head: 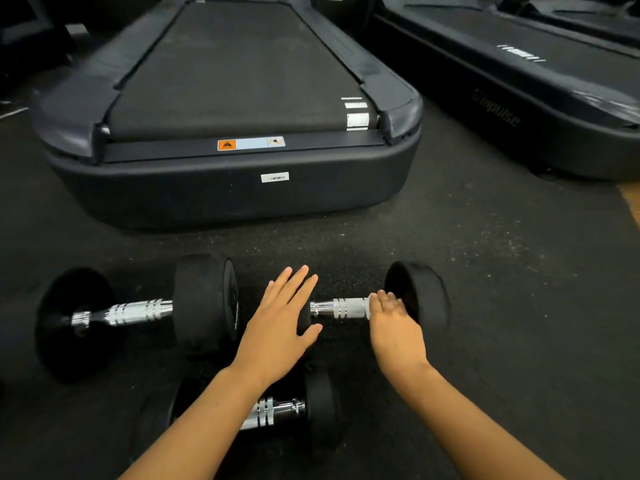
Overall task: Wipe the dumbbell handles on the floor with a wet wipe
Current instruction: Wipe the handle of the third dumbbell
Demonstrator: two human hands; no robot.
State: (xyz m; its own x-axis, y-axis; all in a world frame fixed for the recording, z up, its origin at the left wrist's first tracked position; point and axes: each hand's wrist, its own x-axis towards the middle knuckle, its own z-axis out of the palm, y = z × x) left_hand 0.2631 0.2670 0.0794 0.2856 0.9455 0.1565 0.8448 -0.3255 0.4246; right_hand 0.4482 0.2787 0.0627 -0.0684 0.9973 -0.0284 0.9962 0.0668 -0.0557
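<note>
Head view looks down on 3 dumbbells lying on a black speckled rubber floor [485, 271], each with its long axis running left to right across the frame. The right dumbbell [343, 308] lies level, its chrome handle exposed between the 2 hands. The left dumbbell [138, 311] tilts slightly, its right end a little farther from the camera. The near dumbbell [277, 410] sits closest to the person, partly hidden under the left forearm.

The left hand [280, 323] is spread wide and flat, fingers extended, resting on the left head of the right dumbbell and holding nothing. The right hand [394, 323] curls over the right end of that handle, just against the right head; a small patch of white, seemingly the wet wipe [372, 301], shows at the fingertips, though most of it is hidden and the grip cannot be judged exactly.

A treadmill [235, 188] stands just beyond the dumbbells, its rear edge near them, leaving a narrow strip of bare floor. A second treadmill [519, 116] sits at upper right. Open floor stretches to the right of the right dumbbell.

Each handle is bright chrome with ringed grooves and a knurled middle; the heads are round, matte black discs.
</note>
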